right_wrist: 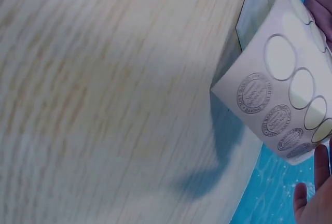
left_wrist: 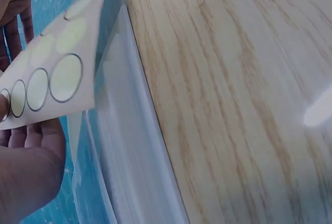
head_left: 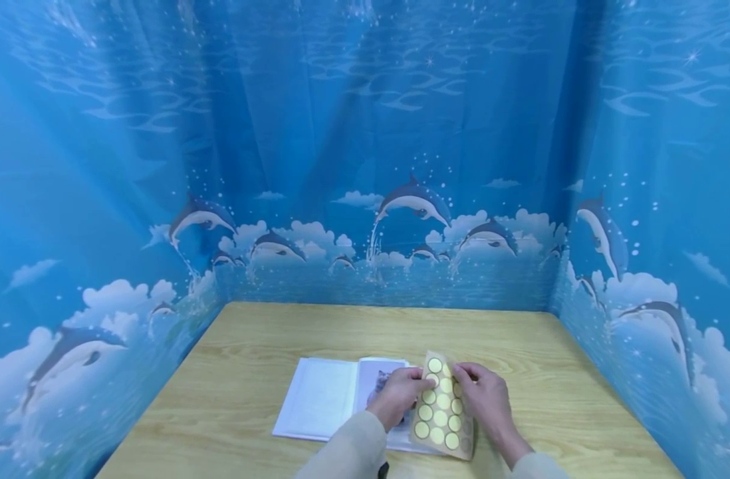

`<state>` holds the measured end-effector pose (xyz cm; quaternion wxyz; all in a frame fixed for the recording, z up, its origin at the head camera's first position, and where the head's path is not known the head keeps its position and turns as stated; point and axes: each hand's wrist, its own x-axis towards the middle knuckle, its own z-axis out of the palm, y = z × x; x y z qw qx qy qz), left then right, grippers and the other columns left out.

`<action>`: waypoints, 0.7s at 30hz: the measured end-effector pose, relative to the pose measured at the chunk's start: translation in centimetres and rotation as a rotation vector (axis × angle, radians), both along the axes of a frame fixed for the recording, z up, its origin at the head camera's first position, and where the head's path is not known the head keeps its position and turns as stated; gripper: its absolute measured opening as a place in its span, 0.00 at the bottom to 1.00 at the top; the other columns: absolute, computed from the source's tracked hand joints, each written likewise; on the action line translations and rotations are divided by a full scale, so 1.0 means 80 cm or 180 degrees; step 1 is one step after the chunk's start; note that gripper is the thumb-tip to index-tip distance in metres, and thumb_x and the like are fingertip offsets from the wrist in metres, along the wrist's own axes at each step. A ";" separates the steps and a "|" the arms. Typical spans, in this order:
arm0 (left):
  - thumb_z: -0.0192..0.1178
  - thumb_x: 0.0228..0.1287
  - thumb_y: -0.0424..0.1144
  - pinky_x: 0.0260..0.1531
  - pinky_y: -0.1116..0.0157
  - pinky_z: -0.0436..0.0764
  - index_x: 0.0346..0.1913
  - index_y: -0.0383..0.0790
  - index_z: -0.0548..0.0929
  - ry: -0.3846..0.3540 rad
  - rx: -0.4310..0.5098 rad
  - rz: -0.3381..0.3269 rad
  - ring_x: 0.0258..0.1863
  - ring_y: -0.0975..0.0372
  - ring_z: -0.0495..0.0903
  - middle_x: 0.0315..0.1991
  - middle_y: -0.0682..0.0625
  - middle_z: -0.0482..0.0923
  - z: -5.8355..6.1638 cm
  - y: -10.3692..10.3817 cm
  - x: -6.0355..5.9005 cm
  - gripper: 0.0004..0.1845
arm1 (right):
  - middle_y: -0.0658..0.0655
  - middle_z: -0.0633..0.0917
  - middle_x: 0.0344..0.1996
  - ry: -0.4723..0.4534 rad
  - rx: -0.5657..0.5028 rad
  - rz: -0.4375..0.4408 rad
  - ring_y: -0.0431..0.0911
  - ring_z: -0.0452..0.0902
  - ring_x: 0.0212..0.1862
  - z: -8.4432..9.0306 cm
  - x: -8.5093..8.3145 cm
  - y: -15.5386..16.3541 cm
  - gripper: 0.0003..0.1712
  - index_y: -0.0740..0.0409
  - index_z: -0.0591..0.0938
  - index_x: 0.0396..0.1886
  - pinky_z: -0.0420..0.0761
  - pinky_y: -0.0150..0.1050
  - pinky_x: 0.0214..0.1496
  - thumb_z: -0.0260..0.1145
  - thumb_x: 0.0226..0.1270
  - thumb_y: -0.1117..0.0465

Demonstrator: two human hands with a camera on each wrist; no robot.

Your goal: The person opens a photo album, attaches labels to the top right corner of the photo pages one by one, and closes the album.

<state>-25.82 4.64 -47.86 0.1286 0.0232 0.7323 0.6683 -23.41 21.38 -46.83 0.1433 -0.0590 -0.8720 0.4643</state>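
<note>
A brown sheet of round pale-yellow stickers (head_left: 440, 418) is held up, tilted, over the right side of an open white book (head_left: 320, 399). My left hand (head_left: 397, 397) grips the sheet's left edge, thumb on the front and fingers behind, as the left wrist view shows. At the sheet's upper right edge, my right hand (head_left: 487, 399) pinches with thumb and forefinger; whether a sticker is lifted there cannot be made out. In the right wrist view, several printed circles (right_wrist: 254, 93) along one edge of the sheet carry no sticker.
Under the book lies a wood-grain table (head_left: 269, 332). A blue curtain with dolphins (head_left: 413, 199) stands behind it and along both sides. The book's right page bears a grey cat picture (head_left: 381, 380), partly covered by the left hand.
</note>
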 end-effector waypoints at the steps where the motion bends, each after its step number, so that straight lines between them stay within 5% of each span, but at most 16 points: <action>1: 0.65 0.64 0.36 0.35 0.64 0.82 0.43 0.38 0.86 -0.0014 0.0002 0.0022 0.33 0.62 0.81 0.33 0.52 0.83 -0.001 0.000 0.000 0.08 | 0.56 0.87 0.42 -0.0011 0.0000 -0.0012 0.48 0.80 0.43 0.001 0.000 0.001 0.17 0.57 0.86 0.48 0.81 0.39 0.42 0.64 0.72 0.50; 13: 0.64 0.64 0.31 0.32 0.63 0.85 0.42 0.34 0.83 -0.0083 0.0108 0.0103 0.31 0.60 0.82 0.32 0.49 0.83 -0.007 0.010 0.005 0.06 | 0.60 0.87 0.42 0.0166 0.0008 -0.0210 0.47 0.79 0.38 0.006 -0.002 0.023 0.19 0.62 0.84 0.51 0.79 0.32 0.34 0.60 0.75 0.52; 21: 0.63 0.63 0.30 0.33 0.62 0.86 0.44 0.30 0.83 0.0060 0.0038 -0.0009 0.29 0.60 0.83 0.30 0.49 0.83 -0.007 0.030 0.015 0.08 | 0.61 0.87 0.45 0.0205 0.0017 -0.0199 0.50 0.81 0.44 0.007 -0.001 0.027 0.20 0.61 0.84 0.51 0.80 0.34 0.41 0.61 0.75 0.50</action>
